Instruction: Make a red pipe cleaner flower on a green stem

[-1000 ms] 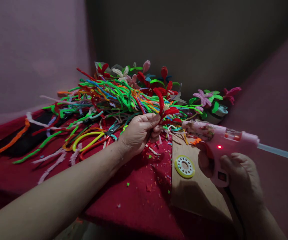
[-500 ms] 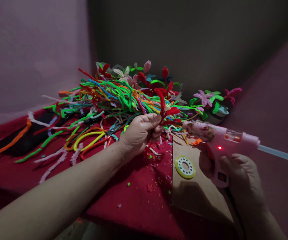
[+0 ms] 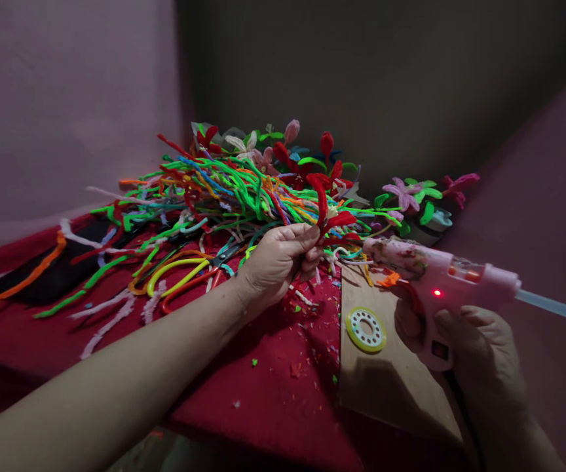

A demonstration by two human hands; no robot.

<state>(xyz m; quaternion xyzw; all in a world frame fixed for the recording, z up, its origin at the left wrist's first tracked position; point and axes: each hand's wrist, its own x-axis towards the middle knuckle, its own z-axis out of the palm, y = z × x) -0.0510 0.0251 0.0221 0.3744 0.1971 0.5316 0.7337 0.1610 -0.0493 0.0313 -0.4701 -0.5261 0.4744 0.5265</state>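
My left hand [image 3: 287, 255] pinches the base of a red pipe-cleaner flower [image 3: 338, 221], whose fuzzy petals fan out above and to the right of my fingertips. A pale centre shows between the petals. My right hand [image 3: 479, 347] is wrapped round the handle of a pink glue gun [image 3: 484, 282], its red light glowing and a clear glue stick [image 3: 558, 307] poking out of the back. The gun's smudged front end points left, close to the flower's lower petal; whether the nozzle touches it is hard to make out.
A heap of coloured pipe cleaners [image 3: 234, 183] lies behind my left hand, with finished flowers [image 3: 290, 154] at the back. Scissors [image 3: 179, 272] rest left of my wrist. A tape roll [image 3: 366, 330] sits on a wooden board [image 3: 361, 387]. Fluff scraps dot the red cloth [image 3: 263, 406].
The view has shifted slightly, so everything sits a little further right. Both hands keep their grips, and the glue gun stays beside the red flower.
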